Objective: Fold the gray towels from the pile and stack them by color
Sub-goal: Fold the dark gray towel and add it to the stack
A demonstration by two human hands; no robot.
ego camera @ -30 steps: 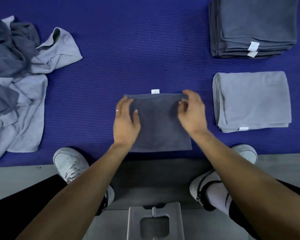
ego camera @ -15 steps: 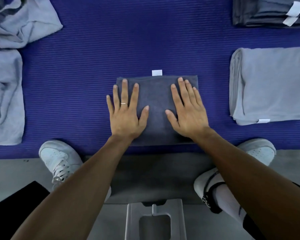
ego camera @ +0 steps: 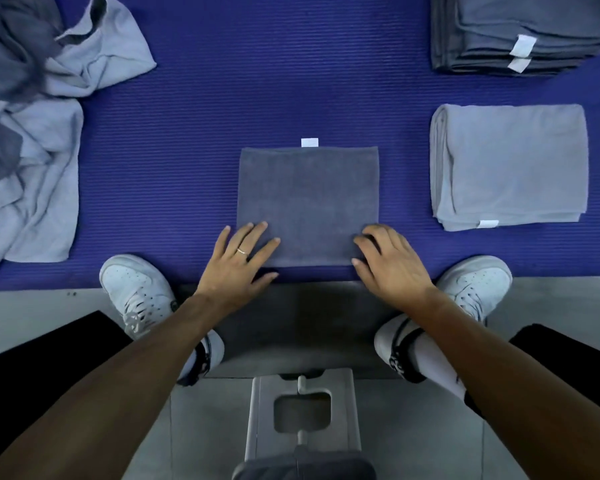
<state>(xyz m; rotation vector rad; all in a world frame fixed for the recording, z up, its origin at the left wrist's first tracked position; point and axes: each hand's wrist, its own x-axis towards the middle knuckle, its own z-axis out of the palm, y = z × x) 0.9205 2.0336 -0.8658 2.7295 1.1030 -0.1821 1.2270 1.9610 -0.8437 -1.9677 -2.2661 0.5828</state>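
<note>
A ribbed blue mat (ego camera: 194, 174) is spread over a pale floor (ego camera: 32, 313), and all the work is being done on it. Nearest, the left hand (ego camera: 238, 268) is being laid with fingers spread and straight on the near left corner of the folded dark gray towel (ego camera: 307, 206), while the right hand (ego camera: 390, 263), fingers loosely bent, is being rested on the near right corner; whether anything is being pinched there cannot be told. Folding appears finished and the towel is probably being readied for lifting. Next, it would need to be gripped at both near corners and carried to the dark gray stack (ego camera: 520, 32) at the far right, past the light gray stack (ego camera: 510, 164), and kept flat. The unfolded pile (ego camera: 39, 133) is waiting at the left. White tags are showing on the towel's far edge (ego camera: 309, 142) and on both stacks, but no writing is being made out.
</note>
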